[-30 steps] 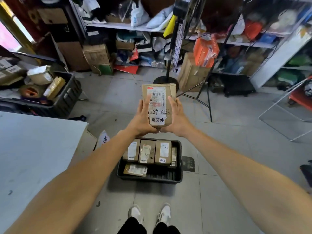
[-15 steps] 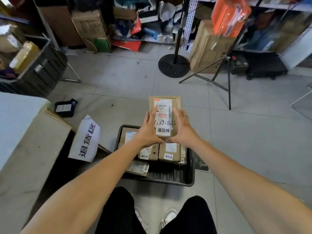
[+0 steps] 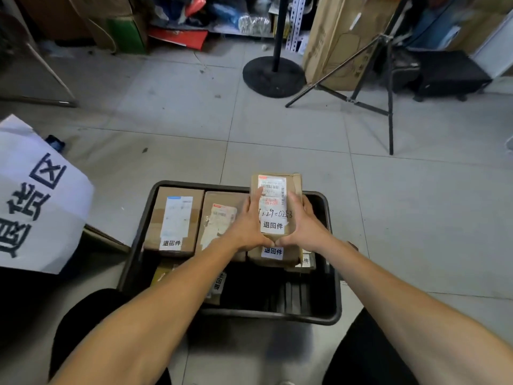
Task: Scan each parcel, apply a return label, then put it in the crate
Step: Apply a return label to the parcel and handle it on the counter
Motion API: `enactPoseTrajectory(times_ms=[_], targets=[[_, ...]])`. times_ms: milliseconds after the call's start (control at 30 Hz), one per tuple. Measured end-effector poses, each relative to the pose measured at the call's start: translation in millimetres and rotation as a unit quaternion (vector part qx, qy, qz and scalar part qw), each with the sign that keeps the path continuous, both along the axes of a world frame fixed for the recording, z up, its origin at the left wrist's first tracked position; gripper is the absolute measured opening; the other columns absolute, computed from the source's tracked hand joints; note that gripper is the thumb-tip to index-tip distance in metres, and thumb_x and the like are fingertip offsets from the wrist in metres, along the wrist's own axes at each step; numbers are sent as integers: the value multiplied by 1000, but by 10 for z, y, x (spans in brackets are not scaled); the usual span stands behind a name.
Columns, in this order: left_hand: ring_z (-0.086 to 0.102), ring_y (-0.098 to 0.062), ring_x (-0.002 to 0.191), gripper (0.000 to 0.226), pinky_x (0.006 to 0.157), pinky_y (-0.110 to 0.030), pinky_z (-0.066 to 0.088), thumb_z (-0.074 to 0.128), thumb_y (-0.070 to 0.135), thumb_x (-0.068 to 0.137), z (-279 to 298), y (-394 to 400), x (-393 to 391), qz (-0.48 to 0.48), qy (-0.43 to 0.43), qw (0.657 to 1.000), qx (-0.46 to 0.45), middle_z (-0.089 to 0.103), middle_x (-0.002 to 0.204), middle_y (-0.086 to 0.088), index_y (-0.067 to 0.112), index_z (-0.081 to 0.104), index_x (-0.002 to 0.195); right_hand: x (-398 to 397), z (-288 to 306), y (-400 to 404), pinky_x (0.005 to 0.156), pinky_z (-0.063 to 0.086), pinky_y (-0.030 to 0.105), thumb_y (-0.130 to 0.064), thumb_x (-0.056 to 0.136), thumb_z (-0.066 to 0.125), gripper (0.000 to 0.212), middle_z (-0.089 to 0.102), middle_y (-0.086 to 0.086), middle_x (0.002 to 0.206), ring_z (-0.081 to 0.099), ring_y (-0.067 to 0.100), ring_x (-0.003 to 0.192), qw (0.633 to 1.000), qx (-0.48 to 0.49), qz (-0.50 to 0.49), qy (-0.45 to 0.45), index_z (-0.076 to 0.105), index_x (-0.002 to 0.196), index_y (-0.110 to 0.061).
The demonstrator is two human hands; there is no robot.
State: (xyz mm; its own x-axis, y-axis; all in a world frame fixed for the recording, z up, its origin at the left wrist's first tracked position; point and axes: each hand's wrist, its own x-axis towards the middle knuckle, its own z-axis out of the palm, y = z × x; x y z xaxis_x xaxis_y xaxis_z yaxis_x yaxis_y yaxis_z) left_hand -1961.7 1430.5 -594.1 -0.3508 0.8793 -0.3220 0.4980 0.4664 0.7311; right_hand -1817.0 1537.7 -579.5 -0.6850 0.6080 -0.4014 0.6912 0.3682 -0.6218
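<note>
Lowered since a moment ago: parcel (white return label at its near end) now over the far right of the crate. Gripped from both sides by left hand and right hand. Below, other parcels; far left, a white sign.

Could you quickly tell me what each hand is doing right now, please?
Left hand: grips the left side of the parcel over the crate.
Right hand: grips the parcel's right side.
</note>
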Motion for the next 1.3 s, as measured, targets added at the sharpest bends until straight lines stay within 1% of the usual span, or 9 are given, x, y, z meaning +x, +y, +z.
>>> enactPoseTrajectory(times_ms=[133, 333, 600, 700, 767, 833, 1000, 1167, 1300], targets=[[1, -26, 154, 148, 123, -51, 16, 94, 27, 59, -153, -32, 35, -10, 5, 1000, -1, -5, 166, -6, 29, -18, 157, 21, -166, 9, 113, 35, 57, -54, 36, 84, 146, -3, -2, 161, 25, 33, 146, 1000, -8, 19, -14, -10, 147, -56], [7, -30, 154, 146, 122, -54, 17, 93, 27, 61, -194, -82, 57, -10, 9, 1000, -10, -2, 166, -7, 32, -18, 156, 45, -177, -26, 111, 38, 54, -43, 49, 89, 137, -8, 0, 162, 32, 37, 141, 999, 5, 34, -38, -7, 147, -53], [20, -30, 149, 144, 117, -53, 31, 93, 24, 62, -205, -138, 75, -23, 15, 999, -17, 7, 162, -6, 37, -16, 156, 120, -214, -80, 113, 36, 51, -44, 50, 91, 137, -12, -1, 161, 25, 33, 146, 999, 4, 24, -43, -6, 147, -50], [16, -36, 151, 147, 117, -58, 30, 93, 30, 61, -196, -138, 44, -41, 28, 998, -40, 0, 164, -9, 45, -21, 152, 110, -187, -80, 119, 26, 51, -47, 58, 90, 136, -18, 3, 163, 12, 36, 150, 998, 12, 25, -64, -7, 152, -43], [8, -42, 152, 146, 119, -60, 24, 93, 42, 62, -148, -145, -13, -80, 78, 992, -67, -13, 165, -12, 47, -23, 151, 89, -79, -62, 120, 18, 53, -54, 63, 87, 132, -22, 8, 163, -4, 36, 152, 994, 35, 31, -95, -6, 155, -39], [-3, -45, 152, 140, 120, -62, 17, 89, 52, 65, 23, -183, -71, -102, 125, 983, -91, -26, 163, -11, 45, -20, 152, 68, 108, -44, 119, 17, 55, -61, 65, 83, 128, -23, 11, 163, -13, 35, 151, 990, 68, 31, -123, -6, 155, -39], [-13, -40, 152, 124, 121, -63, 12, 69, 76, 70, 1011, -352, -215, -120, 266, 948, -125, -23, 165, -4, 45, -16, 154, 5, 1053, -100, 119, 9, 57, -70, 70, 74, 125, -26, 14, 162, -19, 37, 150, 974, 116, 58, -187, -8, 157, -34], [-14, -38, 152, 109, 122, -59, 0, 47, 88, 76, 2810, -591, -293, -118, 358, 914, -153, -17, 167, -3, 43, -12, 156, -102, 2794, -318, 120, 1, 58, -66, 88, 57, 96, -28, 10, 162, -20, 36, 150, 963, 145, 112, -196, 1, 159, -33], [-12, -38, 152, 108, 122, -59, -1, 47, 86, 77, 4420, -898, -415, -74, 393, 901, -168, -14, 167, -4, 40, -9, 157, -304, 4416, -504, 120, 4, 57, -66, 88, 56, 93, -27, 9, 163, -15, 36, 151, 952, 191, 154, -185, 4, 159, -35]])
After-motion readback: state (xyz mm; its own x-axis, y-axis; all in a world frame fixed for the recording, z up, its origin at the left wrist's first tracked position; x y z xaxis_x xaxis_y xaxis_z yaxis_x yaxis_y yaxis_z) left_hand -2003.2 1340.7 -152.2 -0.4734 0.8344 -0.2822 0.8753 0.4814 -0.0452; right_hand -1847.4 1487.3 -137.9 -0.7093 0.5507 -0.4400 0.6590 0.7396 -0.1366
